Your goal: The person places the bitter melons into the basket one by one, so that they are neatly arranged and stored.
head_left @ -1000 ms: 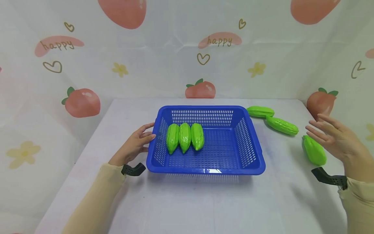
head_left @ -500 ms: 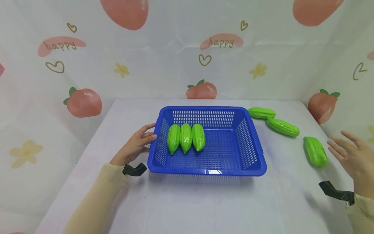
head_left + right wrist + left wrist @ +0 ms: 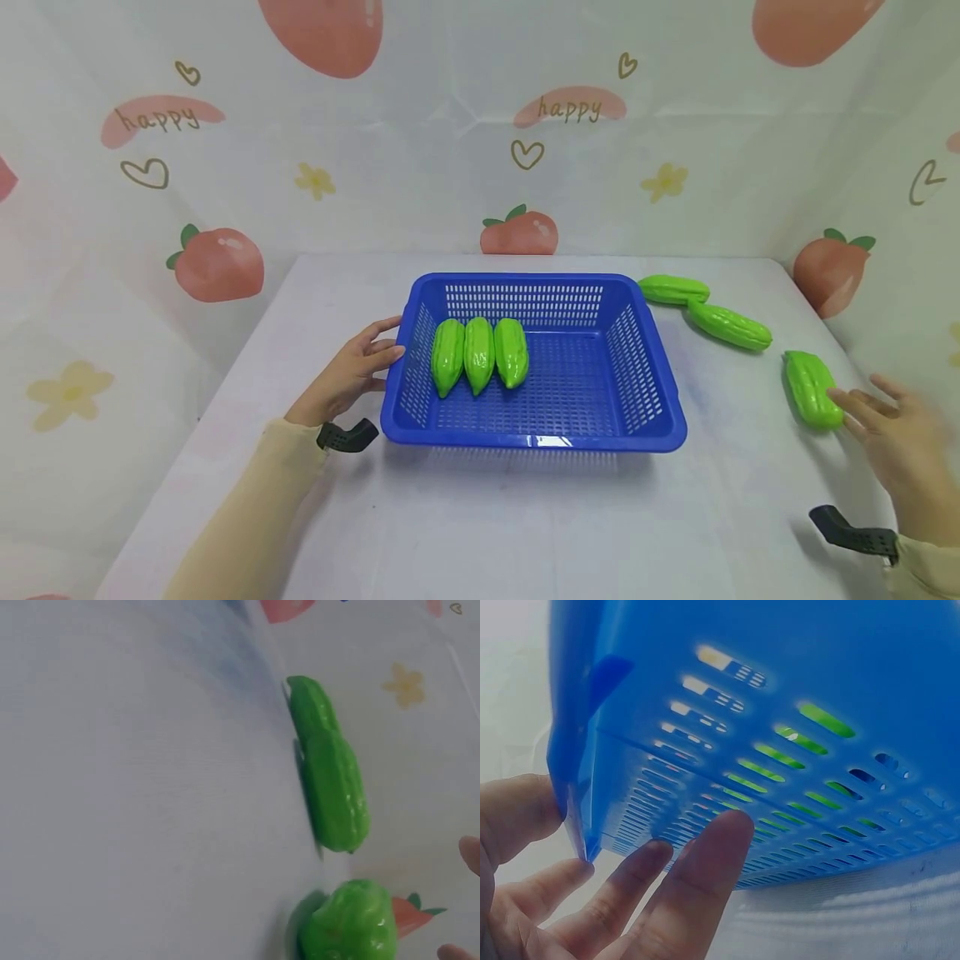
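Observation:
A blue plastic basket [image 3: 532, 442] sits mid-table with three bright green, ridged bitter melons inside, a middle one [image 3: 478, 354] among them, lined up along its left part. My left hand [image 3: 348, 371] holds the basket's left rim, thumb at the edge; in the left wrist view the other fingers [image 3: 705, 877] lie below the rim beside the slotted wall. At the far right, my right hand [image 3: 900, 433], slightly blurred, has its fingers spread, a fingertip overlapping the near end of a stubby bitter melon [image 3: 810, 387]. In the right wrist view this bitter melon [image 3: 352, 922] lies beside the fingertips at the edge.
Two more bitter melons lie end to end behind the basket's right side, one farther back [image 3: 675, 289] and one nearer [image 3: 729, 325]. The white table [image 3: 480, 533] meets a fruit-patterned cloth backdrop [image 3: 420, 183] behind and at the sides.
My right hand has moved right and then down toward the near end of the stubby bitter melon, its fingers lower than before. My left hand stays on the basket rim.

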The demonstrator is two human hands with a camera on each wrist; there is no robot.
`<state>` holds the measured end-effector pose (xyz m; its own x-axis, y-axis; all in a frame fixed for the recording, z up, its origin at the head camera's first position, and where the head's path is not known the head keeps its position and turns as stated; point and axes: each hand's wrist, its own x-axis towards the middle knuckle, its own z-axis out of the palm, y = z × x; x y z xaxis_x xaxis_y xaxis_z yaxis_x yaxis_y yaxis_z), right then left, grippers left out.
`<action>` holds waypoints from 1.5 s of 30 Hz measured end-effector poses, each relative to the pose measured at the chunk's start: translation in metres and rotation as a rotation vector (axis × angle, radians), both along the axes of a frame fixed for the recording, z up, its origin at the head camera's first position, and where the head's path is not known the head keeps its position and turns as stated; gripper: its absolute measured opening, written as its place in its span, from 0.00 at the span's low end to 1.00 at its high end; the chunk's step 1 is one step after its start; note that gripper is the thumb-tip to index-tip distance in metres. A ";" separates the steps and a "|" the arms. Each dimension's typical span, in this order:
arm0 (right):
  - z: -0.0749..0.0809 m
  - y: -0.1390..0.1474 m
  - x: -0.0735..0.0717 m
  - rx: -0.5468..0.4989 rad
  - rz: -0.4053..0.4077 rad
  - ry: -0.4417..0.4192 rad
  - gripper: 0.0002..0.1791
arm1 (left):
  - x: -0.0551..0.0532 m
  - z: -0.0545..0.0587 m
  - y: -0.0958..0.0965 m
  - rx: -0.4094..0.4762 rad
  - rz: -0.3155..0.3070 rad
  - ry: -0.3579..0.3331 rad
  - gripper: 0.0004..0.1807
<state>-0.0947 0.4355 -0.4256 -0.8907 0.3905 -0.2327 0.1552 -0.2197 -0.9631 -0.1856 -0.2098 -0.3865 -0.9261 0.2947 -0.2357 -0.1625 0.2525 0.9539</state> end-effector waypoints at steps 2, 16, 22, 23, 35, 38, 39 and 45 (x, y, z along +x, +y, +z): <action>-0.005 0.004 -0.001 0.072 0.023 -0.060 0.53 | 0.000 0.000 0.000 0.002 0.004 -0.002 0.40; -0.006 0.004 -0.011 0.492 0.159 -0.410 0.55 | 0.000 0.001 0.000 -0.004 0.002 -0.005 0.40; -0.004 -0.002 -0.014 0.554 0.152 -0.498 0.56 | 0.001 0.001 0.000 -0.007 0.002 -0.003 0.40; -0.004 -0.002 -0.015 0.563 0.152 -0.510 0.56 | 0.001 0.001 0.000 -0.006 0.000 -0.001 0.40; -0.006 -0.002 -0.014 0.616 0.169 -0.460 0.49 | 0.001 0.001 0.000 -0.015 0.001 0.005 0.40; -0.005 -0.002 -0.014 0.599 0.165 -0.422 0.47 | 0.001 0.001 0.000 -0.023 0.003 0.005 0.40; -0.005 -0.003 -0.013 0.594 0.159 -0.419 0.47 | 0.001 0.001 0.000 -0.024 0.003 0.006 0.40; -0.002 -0.008 -0.010 0.482 0.032 -0.344 0.44 | 0.000 0.000 -0.001 -0.020 -0.009 0.005 0.40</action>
